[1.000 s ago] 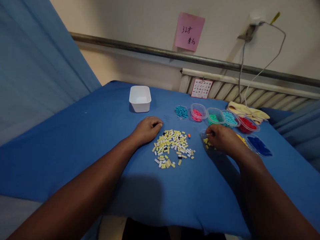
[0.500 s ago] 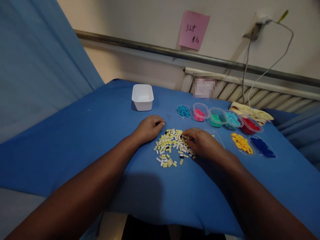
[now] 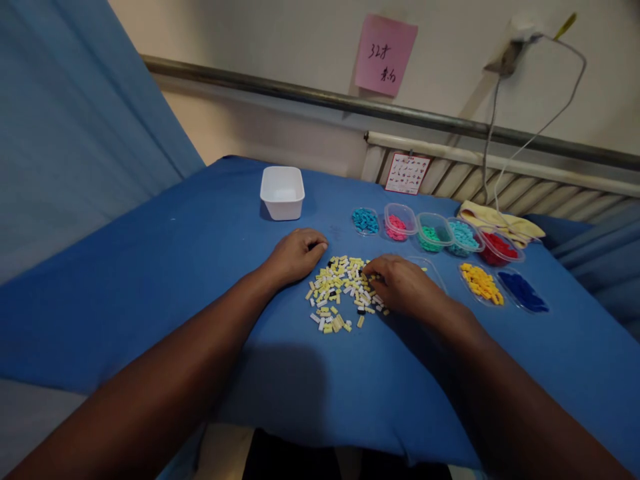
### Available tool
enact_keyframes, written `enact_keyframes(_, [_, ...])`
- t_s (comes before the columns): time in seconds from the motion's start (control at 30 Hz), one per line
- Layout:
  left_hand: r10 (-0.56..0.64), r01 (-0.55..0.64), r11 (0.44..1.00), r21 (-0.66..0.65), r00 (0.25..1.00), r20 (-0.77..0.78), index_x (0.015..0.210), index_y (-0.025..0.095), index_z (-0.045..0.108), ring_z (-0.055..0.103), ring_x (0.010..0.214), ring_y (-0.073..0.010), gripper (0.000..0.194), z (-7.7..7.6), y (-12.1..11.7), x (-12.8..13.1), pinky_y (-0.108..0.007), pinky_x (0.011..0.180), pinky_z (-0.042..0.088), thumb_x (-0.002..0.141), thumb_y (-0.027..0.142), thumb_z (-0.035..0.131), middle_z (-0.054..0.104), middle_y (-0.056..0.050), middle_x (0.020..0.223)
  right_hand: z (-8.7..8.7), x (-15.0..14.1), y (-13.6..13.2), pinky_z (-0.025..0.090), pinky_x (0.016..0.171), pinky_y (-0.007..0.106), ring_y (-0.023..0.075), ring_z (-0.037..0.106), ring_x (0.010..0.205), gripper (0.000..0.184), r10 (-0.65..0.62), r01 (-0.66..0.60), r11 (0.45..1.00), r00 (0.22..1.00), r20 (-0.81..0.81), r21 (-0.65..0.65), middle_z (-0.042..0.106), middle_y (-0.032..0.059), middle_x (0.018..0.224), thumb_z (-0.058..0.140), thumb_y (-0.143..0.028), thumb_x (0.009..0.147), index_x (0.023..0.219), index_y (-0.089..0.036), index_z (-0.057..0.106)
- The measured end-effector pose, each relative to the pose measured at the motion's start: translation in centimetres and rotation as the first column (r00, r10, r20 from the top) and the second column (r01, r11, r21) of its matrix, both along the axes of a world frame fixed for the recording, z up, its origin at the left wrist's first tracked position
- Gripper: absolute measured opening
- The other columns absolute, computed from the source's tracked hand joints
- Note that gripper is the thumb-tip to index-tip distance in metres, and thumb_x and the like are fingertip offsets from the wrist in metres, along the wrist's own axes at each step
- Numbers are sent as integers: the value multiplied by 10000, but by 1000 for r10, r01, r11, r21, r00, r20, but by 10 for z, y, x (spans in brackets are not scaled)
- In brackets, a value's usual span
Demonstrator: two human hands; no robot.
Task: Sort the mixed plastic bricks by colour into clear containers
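Observation:
A loose pile of small yellow, white and black bricks (image 3: 336,293) lies on the blue table (image 3: 165,267). My left hand (image 3: 296,253) rests at the pile's upper left edge, fingers curled loosely under; whether it holds anything is hidden. My right hand (image 3: 400,285) lies on the right side of the pile, fingertips pinched together among the bricks. Beside that hand stands a clear tub (image 3: 431,269), mostly hidden by it.
A white empty bin (image 3: 282,192) stands at the back. Clear tubs hold blue (image 3: 365,220), pink (image 3: 398,225), green (image 3: 432,236), teal (image 3: 463,235), red (image 3: 499,248), yellow (image 3: 481,283) and dark blue bricks (image 3: 523,291). A yellow cloth (image 3: 500,224) lies behind them.
My right hand left the clear tub on the right and moved left onto the brick pile, pinching there. The left hand has stayed in place.

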State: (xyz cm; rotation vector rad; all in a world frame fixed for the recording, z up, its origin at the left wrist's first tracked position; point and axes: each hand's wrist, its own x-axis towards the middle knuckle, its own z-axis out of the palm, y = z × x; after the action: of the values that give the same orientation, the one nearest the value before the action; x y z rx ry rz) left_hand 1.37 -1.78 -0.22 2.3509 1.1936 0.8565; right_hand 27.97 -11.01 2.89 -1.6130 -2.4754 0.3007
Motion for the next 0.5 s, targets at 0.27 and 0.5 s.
enact_keyframes(0.27, [-3, 3, 1000, -15, 1000, 14, 971, 229, 791, 735, 1082, -249, 270, -2, 2, -1, -425, 1074, 543, 980, 364, 558, 812, -53, 1110, -2, -3, -2, 498, 956, 305, 229, 721, 1060, 263, 45, -42, 995, 999, -28, 88, 800, 86, 1095, 564, -131, 1011, 1090, -210, 802])
enact_keyframes(0.5, [-7, 7, 1000, -17, 1000, 9, 982, 227, 788, 731, 1099, -255, 274, -3, 2, -1, -440, 1078, 547, 988, 362, 550, 810, -60, 1124, 3, 51, 0, 537, 870, 334, 240, 738, 955, 237, -114, 149, 956, 982, -151, 253, 804, 92, 1039, 606, -173, 941, 1076, -191, 799])
